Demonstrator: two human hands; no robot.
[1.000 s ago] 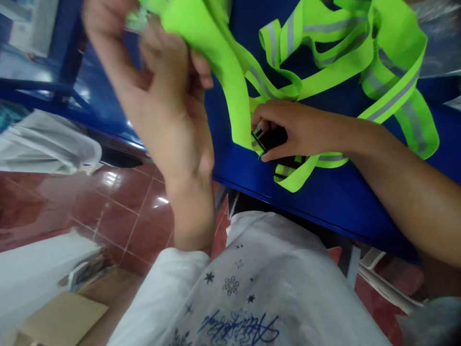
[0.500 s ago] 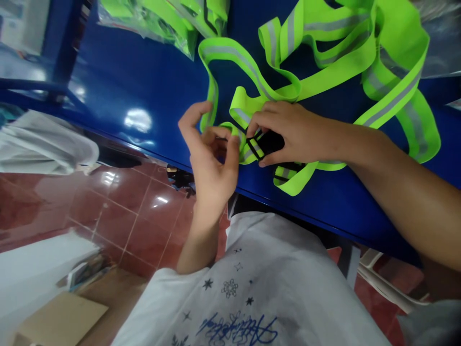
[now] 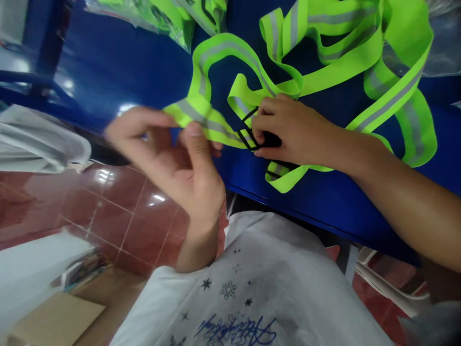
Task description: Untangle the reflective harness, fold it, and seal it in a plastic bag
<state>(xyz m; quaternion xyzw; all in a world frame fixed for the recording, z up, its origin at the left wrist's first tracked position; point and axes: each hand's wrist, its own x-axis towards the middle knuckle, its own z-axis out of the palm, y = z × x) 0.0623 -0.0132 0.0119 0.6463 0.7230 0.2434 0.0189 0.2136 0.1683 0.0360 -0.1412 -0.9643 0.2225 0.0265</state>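
A neon-green reflective strap [image 3: 230, 53] with a grey stripe lies in loops over the blue table. My left hand [image 3: 173, 158], slightly blurred, pinches a stretch of this strap between thumb and fingers. To its right, my right hand [image 3: 288, 125] is closed on a black slide buckle [image 3: 248, 139] that the strap runs through. Part of the buckle hides behind my right fingers. Just below that hand, a second black buckle [image 3: 277, 169] sits on another piece of strap close to the table's front edge.
Clear plastic bags of green straps [image 3: 173, 19] lie at the back of the blue table [image 3: 118, 57]. White cloth [image 3: 39, 139] hangs at left. Below are a red tiled floor [image 3: 118, 206], a cardboard box [image 3: 54, 319] and a white chair [image 3: 389, 283].
My left hand has moved left, drawing the strap out straighter from the buckle. My right hand stays at the buckle, nearly still.
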